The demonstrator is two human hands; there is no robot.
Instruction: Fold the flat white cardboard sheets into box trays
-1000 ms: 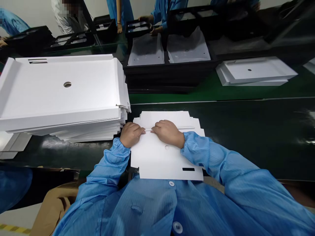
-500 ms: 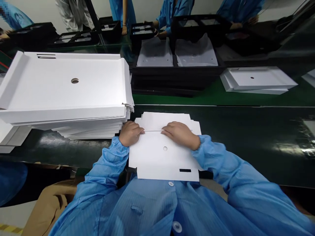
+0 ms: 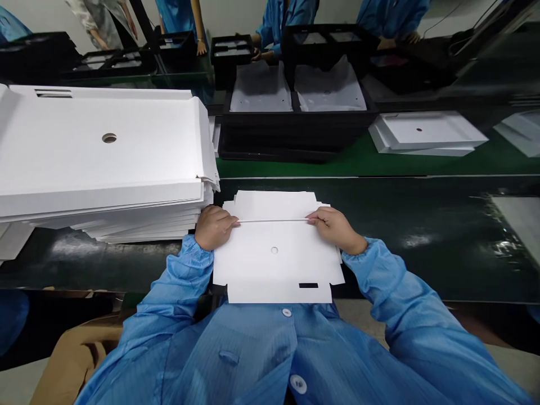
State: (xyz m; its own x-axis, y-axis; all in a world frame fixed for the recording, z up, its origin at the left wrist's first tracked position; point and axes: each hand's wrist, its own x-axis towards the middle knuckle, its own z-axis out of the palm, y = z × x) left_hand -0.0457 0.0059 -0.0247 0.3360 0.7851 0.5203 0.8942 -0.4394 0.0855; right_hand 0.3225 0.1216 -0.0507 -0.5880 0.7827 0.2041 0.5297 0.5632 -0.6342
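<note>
A flat white die-cut cardboard sheet (image 3: 270, 267) lies in front of me, its near edge reaching my body. It has a small round hole near its middle and a dark slot close to the near edge. A raised fold line crosses it toward the far side. My left hand (image 3: 215, 226) pinches the left end of that fold, fingers closed on the card. At the fold's right end my right hand (image 3: 335, 228) also pinches the card between thumb and fingers. Whether further sheets lie beneath cannot be made out fully.
To the left stands a tall stack of white cardboard trays (image 3: 143, 152). Black trays (image 3: 295, 135) with white sheets sit beyond the table's edge. More white trays (image 3: 426, 132) rest on the green surface at right. Co-workers in blue (image 3: 287, 22) stand across.
My right hand has slid right along the fold, from near its middle to its right end. My left hand keeps its pinch. The whole view has shifted slightly.
</note>
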